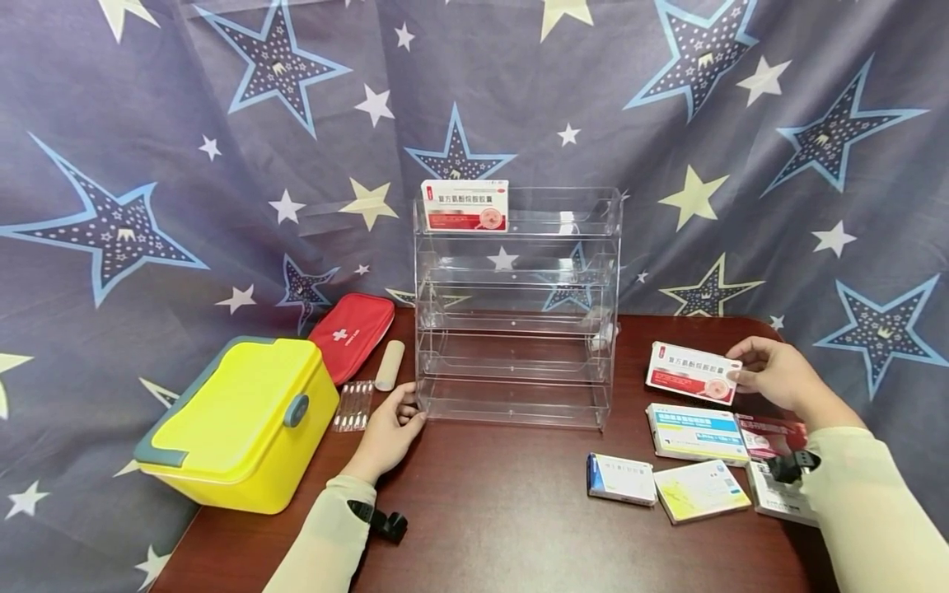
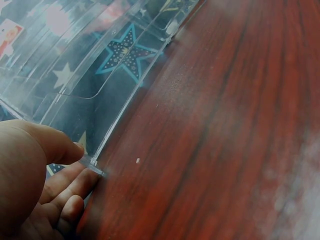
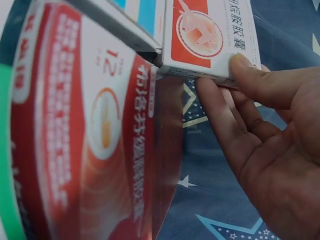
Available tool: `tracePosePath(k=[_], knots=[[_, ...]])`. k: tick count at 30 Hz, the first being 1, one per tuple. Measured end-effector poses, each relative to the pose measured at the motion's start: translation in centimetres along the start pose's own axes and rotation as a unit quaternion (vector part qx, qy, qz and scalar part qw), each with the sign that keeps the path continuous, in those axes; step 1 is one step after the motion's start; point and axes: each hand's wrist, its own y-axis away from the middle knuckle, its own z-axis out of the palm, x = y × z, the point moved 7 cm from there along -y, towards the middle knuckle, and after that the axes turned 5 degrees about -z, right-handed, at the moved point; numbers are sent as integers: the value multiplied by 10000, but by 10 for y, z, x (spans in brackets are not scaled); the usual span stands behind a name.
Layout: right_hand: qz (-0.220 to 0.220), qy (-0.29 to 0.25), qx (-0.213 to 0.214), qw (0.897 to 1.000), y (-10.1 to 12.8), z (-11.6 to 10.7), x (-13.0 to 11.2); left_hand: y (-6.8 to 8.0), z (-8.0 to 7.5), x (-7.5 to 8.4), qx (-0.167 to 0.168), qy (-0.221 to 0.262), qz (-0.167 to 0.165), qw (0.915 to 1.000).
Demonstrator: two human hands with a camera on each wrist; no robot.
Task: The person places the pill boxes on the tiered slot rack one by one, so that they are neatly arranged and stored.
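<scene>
A clear acrylic tiered rack (image 1: 516, 309) stands at the back of the dark wooden table (image 1: 489, 511). One red-and-white medicine box (image 1: 465, 205) sits on its top shelf. My left hand (image 1: 390, 428) grips the rack's lower left corner (image 2: 92, 162), thumb on one side and fingers on the other. My right hand (image 1: 771, 372) pinches a matching red-and-white box (image 1: 693, 372) by its right end, lifted above the table to the right of the rack; the right wrist view shows that box (image 3: 212, 37) between thumb and fingers.
Several medicine boxes (image 1: 697, 461) lie at the right front of the table. A yellow lidded case (image 1: 240, 420) sits at the left, with a red first-aid pouch (image 1: 351, 333), a beige bandage roll (image 1: 389, 365) and a swab pack (image 1: 353, 405) behind it. Star-patterned cloth hangs behind.
</scene>
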Motion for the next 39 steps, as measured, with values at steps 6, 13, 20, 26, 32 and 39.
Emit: tracePosePath(k=[6,13,20,26,32,39], knots=[[-258,80,394,9989,2,-14,-17,0,0,0,12,47,43,10000],[-436,-559,1778,9815,1,-62,-56,0,2,-1,-1,76,69,9999],[-1279,-3213,3155,8837,-14,-107,-158,0,1,-2,-16,19,43,10000],[-2004,-3644,2965,8597,-56,-104,-248,0,0,1,-43,-21,-14,10000],[-1760,-2771,2684,9057,-102,-84,-300,-1,0,0,-49,-32,-3,10000],[-1413,-1677,2576,9410,-142,-58,-317,-1,0,-1,-23,46,94,9999]])
